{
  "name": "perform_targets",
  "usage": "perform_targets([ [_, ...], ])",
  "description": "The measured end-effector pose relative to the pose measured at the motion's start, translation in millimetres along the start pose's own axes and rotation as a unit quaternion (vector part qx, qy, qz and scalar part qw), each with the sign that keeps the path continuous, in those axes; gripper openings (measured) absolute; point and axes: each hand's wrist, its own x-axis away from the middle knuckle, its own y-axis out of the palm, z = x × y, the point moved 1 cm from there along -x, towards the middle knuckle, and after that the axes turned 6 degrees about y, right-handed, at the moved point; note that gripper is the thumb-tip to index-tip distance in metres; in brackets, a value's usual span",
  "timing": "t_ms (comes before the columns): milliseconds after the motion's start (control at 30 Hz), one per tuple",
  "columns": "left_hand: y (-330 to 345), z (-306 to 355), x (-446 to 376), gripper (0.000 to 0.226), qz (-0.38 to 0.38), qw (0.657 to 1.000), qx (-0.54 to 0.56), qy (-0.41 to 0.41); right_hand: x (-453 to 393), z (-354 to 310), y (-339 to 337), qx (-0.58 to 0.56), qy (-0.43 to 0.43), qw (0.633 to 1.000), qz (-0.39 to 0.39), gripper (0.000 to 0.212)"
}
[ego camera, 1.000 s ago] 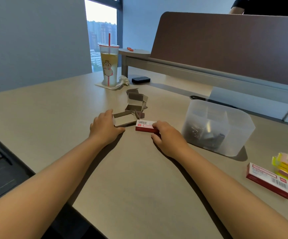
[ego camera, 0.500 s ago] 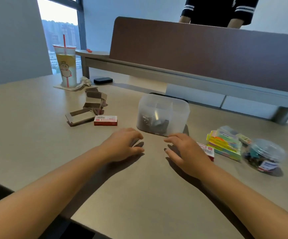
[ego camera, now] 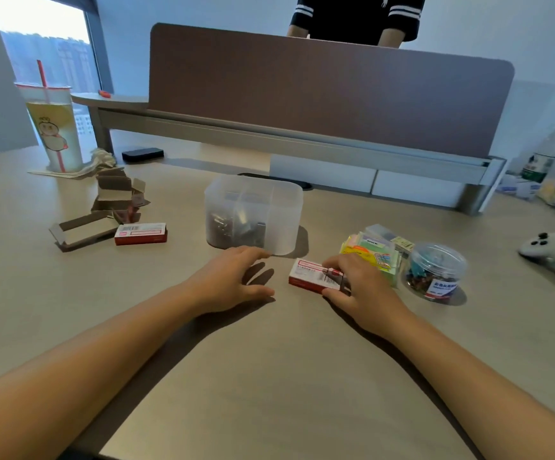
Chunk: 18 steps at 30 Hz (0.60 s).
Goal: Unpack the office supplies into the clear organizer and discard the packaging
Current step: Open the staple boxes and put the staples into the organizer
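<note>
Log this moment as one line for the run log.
right hand: grips red staple box | left hand: open, empty | clear organizer: partly filled

This is an office. A long pale wood-look surface [ego camera: 70, 293] meets a facing desk behind a brown privacy divider [ego camera: 319, 91] on a grey metal rail. A tall window [ego camera: 44, 44] looks out on high-rise buildings. Stationery lies about: boxed staples [ego camera: 140, 233], sticky notes [ego camera: 374, 252] and a jar of clips [ego camera: 435, 275].
</note>
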Motion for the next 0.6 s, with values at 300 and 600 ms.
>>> perform_targets([
  [300,-4,8,0,0.044,0.054,0.992,0.098,0.052,-5,-32,6,-0.210,-0.019,0.977,0.031,0.040],
  [600,-22,-14,12,0.034,0.120,0.969,0.213,0.037,-25,-55,14,-0.387,0.047,0.919,0.049,0.023],
])
